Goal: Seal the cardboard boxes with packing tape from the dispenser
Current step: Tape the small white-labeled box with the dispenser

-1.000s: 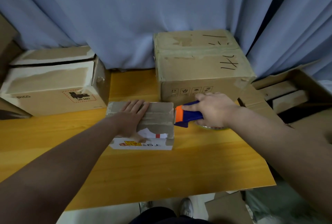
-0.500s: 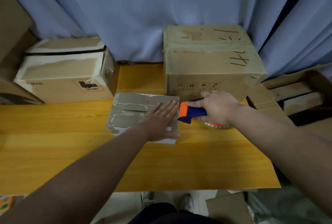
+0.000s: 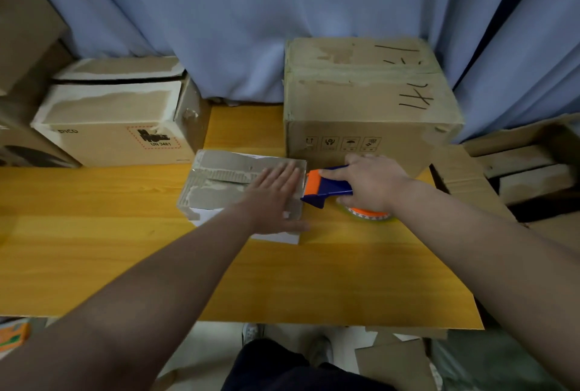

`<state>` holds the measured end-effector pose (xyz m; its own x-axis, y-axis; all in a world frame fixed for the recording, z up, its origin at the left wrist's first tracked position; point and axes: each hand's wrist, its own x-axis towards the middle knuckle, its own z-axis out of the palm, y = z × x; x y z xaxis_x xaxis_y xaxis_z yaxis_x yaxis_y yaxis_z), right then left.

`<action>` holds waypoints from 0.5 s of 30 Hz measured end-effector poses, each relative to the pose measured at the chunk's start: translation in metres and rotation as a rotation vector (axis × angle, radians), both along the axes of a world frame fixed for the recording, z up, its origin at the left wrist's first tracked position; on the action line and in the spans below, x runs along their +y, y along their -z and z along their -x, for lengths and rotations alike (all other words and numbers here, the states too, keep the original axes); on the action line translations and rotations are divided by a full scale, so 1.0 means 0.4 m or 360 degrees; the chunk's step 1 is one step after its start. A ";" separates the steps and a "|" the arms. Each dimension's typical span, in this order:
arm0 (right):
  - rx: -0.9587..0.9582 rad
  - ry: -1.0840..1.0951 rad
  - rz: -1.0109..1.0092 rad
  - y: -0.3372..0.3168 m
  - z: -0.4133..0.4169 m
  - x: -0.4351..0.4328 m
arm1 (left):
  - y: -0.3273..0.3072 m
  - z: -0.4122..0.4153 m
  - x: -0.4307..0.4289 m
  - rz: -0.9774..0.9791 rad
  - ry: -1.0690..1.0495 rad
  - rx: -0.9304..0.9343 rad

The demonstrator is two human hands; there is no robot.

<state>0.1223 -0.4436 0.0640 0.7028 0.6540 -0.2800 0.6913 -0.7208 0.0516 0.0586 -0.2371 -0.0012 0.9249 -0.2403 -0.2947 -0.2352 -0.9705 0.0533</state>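
Tabletop (image 3: 94, 249), left hand (image 3: 273, 199) (on box (image 3: 219, 183)), dispenser (image 3: 329, 186) unmoved

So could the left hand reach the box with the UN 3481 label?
Probably yes: the left hand lies flat on the small box, and the labelled box stands just behind to its left, with nothing between them.

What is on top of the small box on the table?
The left hand lies flat on the small box, near its right end. Left of it, torn brown cardboard shows. The part under the palm is hidden.
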 end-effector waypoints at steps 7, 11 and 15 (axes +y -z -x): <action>-0.0113 -0.0080 -0.0063 0.013 0.000 -0.041 | 0.018 -0.020 -0.034 0.0051 -0.0107 -0.0068; -0.0092 -0.0066 -0.0143 0.035 0.019 -0.146 | 0.011 -0.018 -0.040 0.0057 -0.0140 -0.0043; -0.0116 0.0039 -0.0087 0.021 0.024 -0.249 | 0.011 -0.018 -0.039 0.0022 -0.0151 -0.0018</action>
<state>0.1127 -0.5432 0.0555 0.7360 0.6493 -0.1919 0.6692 -0.7406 0.0608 0.0657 -0.2529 -0.0057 0.9470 -0.1554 -0.2813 -0.1428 -0.9876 0.0650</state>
